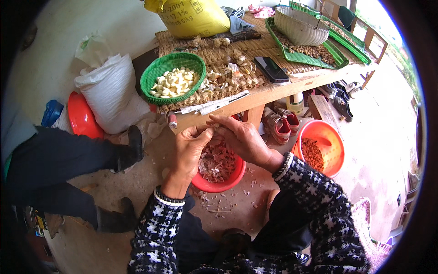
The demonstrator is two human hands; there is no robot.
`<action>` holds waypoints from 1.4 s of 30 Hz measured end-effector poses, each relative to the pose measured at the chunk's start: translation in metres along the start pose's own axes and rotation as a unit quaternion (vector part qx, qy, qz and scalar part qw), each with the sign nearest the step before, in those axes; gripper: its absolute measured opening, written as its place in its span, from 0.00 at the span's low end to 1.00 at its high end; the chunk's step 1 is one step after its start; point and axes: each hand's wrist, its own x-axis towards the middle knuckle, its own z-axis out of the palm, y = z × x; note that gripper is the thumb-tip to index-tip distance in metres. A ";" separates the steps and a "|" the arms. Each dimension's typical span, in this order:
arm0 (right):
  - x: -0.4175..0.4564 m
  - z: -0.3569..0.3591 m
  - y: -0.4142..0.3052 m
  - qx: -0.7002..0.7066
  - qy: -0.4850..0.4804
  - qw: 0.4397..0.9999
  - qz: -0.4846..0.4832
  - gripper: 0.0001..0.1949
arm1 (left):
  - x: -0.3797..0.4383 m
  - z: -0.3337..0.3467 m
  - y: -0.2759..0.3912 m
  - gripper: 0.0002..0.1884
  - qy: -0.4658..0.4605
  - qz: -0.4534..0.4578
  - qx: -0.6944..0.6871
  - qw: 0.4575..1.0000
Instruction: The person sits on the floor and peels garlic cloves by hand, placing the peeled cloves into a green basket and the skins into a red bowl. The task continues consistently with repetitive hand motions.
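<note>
My left hand (191, 147) and my right hand (244, 137) meet above a red plastic basin (224, 187) on the floor. Their fingertips pinch a small pale garlic clove (215, 126), mostly hidden by the fingers. Papery garlic skins (217, 164) fill the basin below. Beyond my hands, a green woven plastic basket (147, 82) on the table holds many peeled garlic cloves (176, 82). To its right, loose garlic skins and cloves (214, 80) lie on a straw mat (253, 41), with a few garlic bulbs (241, 59) farther back.
A smartphone (271, 69) lies near the edge of the wooden table (301, 82). An orange bucket (337, 147) with reddish-brown bits stands right, near shoes (277, 125). At left are another person's dark-trousered legs (68, 154) and a white sack (109, 92). A yellow sack (195, 20) sits behind.
</note>
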 end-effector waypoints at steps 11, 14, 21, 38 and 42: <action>0.001 0.001 -0.017 0.329 0.003 0.874 0.357 0.17 | -0.005 0.013 0.002 0.06 -0.007 0.110 0.119 0.987; 0.003 -0.004 -0.021 0.330 -0.010 0.885 0.328 0.19 | -0.008 0.007 0.008 0.06 -0.056 0.130 0.151 0.978; 0.001 -0.004 -0.010 0.293 0.024 0.905 0.308 0.19 | -0.006 0.004 0.016 0.05 -0.061 0.268 0.387 0.880; -0.003 -0.006 -0.009 0.192 -0.026 0.945 0.265 0.13 | -0.007 0.019 0.022 0.07 0.067 0.209 0.278 0.935; 0.001 -0.008 -0.015 0.168 -0.038 0.951 0.255 0.11 | -0.008 0.015 0.021 0.07 0.067 0.197 0.288 0.935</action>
